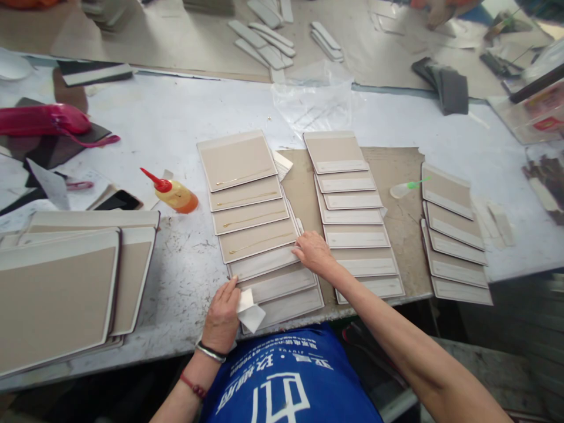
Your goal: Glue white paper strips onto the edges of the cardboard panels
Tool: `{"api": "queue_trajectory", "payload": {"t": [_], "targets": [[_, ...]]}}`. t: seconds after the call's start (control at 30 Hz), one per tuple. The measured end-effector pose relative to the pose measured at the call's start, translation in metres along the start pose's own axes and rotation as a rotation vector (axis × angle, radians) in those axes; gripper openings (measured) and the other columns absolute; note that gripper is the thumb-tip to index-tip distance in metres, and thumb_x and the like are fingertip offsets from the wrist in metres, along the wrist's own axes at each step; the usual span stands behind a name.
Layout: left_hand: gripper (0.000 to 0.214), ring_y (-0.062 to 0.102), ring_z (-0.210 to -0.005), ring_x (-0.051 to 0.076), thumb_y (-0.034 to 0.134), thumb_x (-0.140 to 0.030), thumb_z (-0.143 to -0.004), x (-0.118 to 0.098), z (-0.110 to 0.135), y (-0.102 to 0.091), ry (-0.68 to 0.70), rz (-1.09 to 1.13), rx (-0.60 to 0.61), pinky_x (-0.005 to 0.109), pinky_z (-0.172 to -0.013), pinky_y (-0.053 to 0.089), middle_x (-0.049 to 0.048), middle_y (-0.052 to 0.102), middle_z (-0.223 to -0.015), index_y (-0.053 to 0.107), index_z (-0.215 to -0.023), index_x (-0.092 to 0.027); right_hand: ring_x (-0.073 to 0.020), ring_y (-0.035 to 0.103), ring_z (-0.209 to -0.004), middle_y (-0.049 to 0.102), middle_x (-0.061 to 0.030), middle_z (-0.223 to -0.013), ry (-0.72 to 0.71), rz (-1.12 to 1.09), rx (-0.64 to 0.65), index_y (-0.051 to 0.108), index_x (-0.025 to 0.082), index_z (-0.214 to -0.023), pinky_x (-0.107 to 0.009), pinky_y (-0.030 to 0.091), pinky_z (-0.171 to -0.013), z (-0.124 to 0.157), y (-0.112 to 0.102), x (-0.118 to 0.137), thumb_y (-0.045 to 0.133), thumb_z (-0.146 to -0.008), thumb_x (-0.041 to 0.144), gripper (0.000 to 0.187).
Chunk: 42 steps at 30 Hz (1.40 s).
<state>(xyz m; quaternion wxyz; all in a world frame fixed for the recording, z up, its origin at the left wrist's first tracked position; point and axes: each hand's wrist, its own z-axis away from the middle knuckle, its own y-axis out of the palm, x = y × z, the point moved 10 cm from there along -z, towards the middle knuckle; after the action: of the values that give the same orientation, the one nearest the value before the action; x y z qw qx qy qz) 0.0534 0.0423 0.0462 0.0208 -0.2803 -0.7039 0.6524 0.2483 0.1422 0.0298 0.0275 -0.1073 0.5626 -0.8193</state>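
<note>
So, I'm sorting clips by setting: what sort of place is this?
Probably a workshop for hand assembly: overlapping panels lie in rows, a red-capped bottle lies beside them, and loose strips lie beyond.

The left arm comes up from below the near edge of the surface, forearm slanting inward, wrist nearly straight. Its left hand is back up just inside that edge, fingers close together and pointing forward, thumb hard to make out. The bare right arm stretches longer, reaching diagonally over the near edge, and the right hand sits farther in, knuckles up, fingers bent and gathered toward the left.
</note>
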Motion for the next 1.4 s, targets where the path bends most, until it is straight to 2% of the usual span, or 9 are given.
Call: {"api": "queue_trajectory", "payload": {"t": [0.43, 0.57, 0.67, 0.8, 0.97, 1.07, 1.13, 1.27, 1.4], "targets": [[0.021, 0.056, -0.1, 0.024, 0.039, -0.004, -0.08, 0.002, 0.0, 0.0, -0.023, 0.005, -0.008, 0.038, -0.084, 0.051, 0.016, 0.062, -0.108, 0.057, -0.075, -0.015, -0.0233, 0.049, -0.089, 0.06, -0.0099, -0.091, 0.027, 0.11, -0.013, 0.061, 0.017, -0.084, -0.032, 0.036, -0.071, -0.002, 0.002, 0.001, 0.061, -0.079, 0.033, 0.016], [0.022, 0.057, -0.1, 0.024, 0.039, -0.004, -0.08, 0.0, 0.0, 0.0, -0.016, -0.02, -0.02, 0.039, -0.084, 0.051, 0.0161, 0.063, -0.108, 0.057, -0.075, -0.015, -0.0229, 0.049, -0.085, 0.057, -0.0108, -0.091, 0.199, 0.139, -0.132, 0.056, 0.016, -0.091, -0.031, 0.036, -0.07, 0.009, -0.013, -0.012, 0.059, -0.08, 0.027, 0.016], [0.021, 0.057, -0.099, 0.024, 0.04, -0.005, -0.08, -0.001, 0.0, -0.002, -0.007, -0.03, -0.032, 0.038, -0.086, 0.05, 0.0169, 0.063, -0.108, 0.058, -0.075, -0.014, -0.0212, 0.049, -0.086, 0.057, -0.0096, -0.09, 0.094, 0.048, -0.2, 0.054, 0.016, -0.09, -0.03, 0.036, -0.074, 0.02, -0.016, 0.012, 0.052, -0.085, 0.023, 0.009], [0.021, 0.057, -0.099, 0.024, 0.04, -0.004, -0.08, 0.0, 0.001, -0.003, -0.007, -0.026, -0.051, 0.036, -0.085, 0.05, 0.0164, 0.063, -0.108, 0.058, -0.075, -0.014, -0.017, 0.052, -0.086, 0.06, -0.0052, -0.09, -0.145, -0.093, -0.037, 0.055, 0.018, -0.087, -0.025, 0.036, -0.075, 0.021, 0.013, 0.055, 0.047, -0.088, 0.027, 0.013], [0.02, 0.058, -0.097, 0.024, 0.042, -0.004, -0.077, 0.007, 0.002, 0.0, -0.054, 0.074, -0.058, 0.037, -0.085, 0.05, 0.0169, 0.064, -0.107, 0.059, -0.072, -0.014, -0.019, 0.058, -0.078, 0.064, -0.0091, -0.084, 0.051, -0.047, 0.004, 0.059, 0.015, -0.084, -0.028, 0.037, -0.068, 0.005, 0.02, 0.022, 0.042, -0.089, 0.022, 0.018], [0.017, 0.059, -0.096, 0.025, 0.045, -0.007, -0.075, 0.022, -0.001, -0.004, -0.175, 0.245, -0.029, 0.039, -0.086, 0.048, 0.0159, 0.066, -0.102, 0.06, -0.07, -0.014, -0.0204, 0.059, -0.077, 0.064, -0.0121, -0.082, 0.149, -0.017, -0.039, 0.059, 0.013, -0.082, -0.029, 0.037, -0.067, 0.007, 0.006, 0.002, 0.04, -0.089, 0.02, 0.021], [0.013, 0.061, -0.091, 0.026, 0.05, -0.014, -0.073, 0.036, -0.002, -0.009, -0.337, 0.405, 0.0, 0.04, -0.083, 0.048, 0.0134, 0.068, -0.094, 0.063, -0.075, -0.014, -0.0196, 0.058, -0.078, 0.063, -0.0111, -0.082, 0.148, -0.054, -0.074, 0.059, 0.014, -0.081, -0.028, 0.038, -0.068, 0.014, -0.004, 0.007, 0.039, -0.09, 0.02, 0.023], [0.028, 0.06, -0.056, 0.018, 0.05, -0.039, -0.074, 0.043, 0.003, 0.0, -0.742, 0.919, 0.19, 0.029, -0.054, 0.049, 0.005, 0.066, -0.063, 0.062, -0.079, -0.014, -0.0146, 0.056, -0.07, 0.061, -0.0019, -0.073, -0.059, -0.55, -0.049, 0.058, 0.018, -0.076, -0.024, 0.039, -0.063, 0.032, -0.006, 0.063, 0.048, -0.086, 0.027, 0.016], [0.035, 0.048, -0.04, 0.011, 0.052, -0.048, -0.069, 0.026, 0.004, 0.009, -0.908, 1.257, 0.267, 0.021, -0.04, 0.036, -0.0003, 0.055, -0.047, 0.057, -0.064, -0.014, -0.0131, 0.054, -0.069, 0.058, 0.0002, -0.078, -0.192, -0.954, 0.0, 0.059, 0.02, -0.089, -0.024, 0.042, -0.061, 0.046, -0.007, 0.119, 0.063, -0.074, 0.03, 0.018]]}}
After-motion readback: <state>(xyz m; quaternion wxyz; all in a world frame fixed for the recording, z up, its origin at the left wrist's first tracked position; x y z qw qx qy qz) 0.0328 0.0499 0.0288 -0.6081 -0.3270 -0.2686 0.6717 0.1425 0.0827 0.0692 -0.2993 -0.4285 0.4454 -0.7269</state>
